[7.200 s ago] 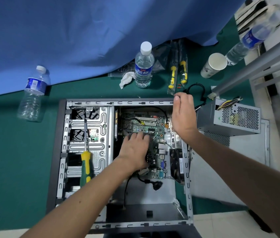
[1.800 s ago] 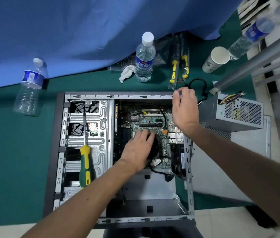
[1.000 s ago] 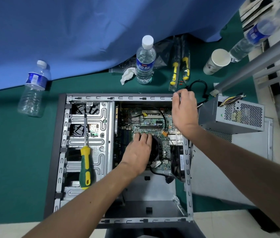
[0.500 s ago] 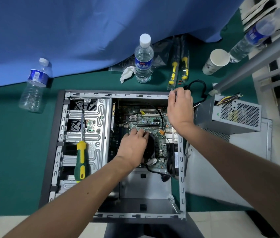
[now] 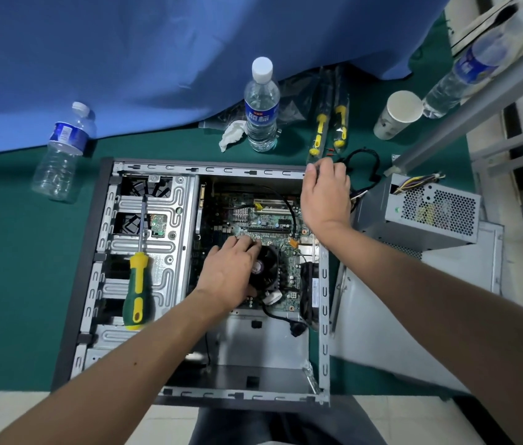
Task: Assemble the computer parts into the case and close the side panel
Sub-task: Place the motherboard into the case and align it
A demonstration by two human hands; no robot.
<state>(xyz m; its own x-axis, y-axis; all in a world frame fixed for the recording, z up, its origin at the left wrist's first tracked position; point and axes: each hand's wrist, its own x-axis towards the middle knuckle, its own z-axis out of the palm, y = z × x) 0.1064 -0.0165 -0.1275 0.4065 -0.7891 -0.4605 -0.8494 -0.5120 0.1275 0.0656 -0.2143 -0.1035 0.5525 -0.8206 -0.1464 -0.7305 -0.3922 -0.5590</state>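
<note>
Case (image 5: 144, 170) lies open on the green mat (image 5: 13, 268), its side panel (image 5: 382, 332) flat on the mat to the right with the power supply (image 5: 420, 220) on top. Inside, the motherboard (image 5: 269, 220) sits under the left hand (image 5: 229, 273), whose relaxed fingers press on it beside the fan (image 5: 266, 268). The right hand (image 5: 326, 197) seems to grip the case's far right corner, fingers curled. A screwdriver (image 5: 138, 284) rests on the drive cage (image 5: 157, 245)
</note>
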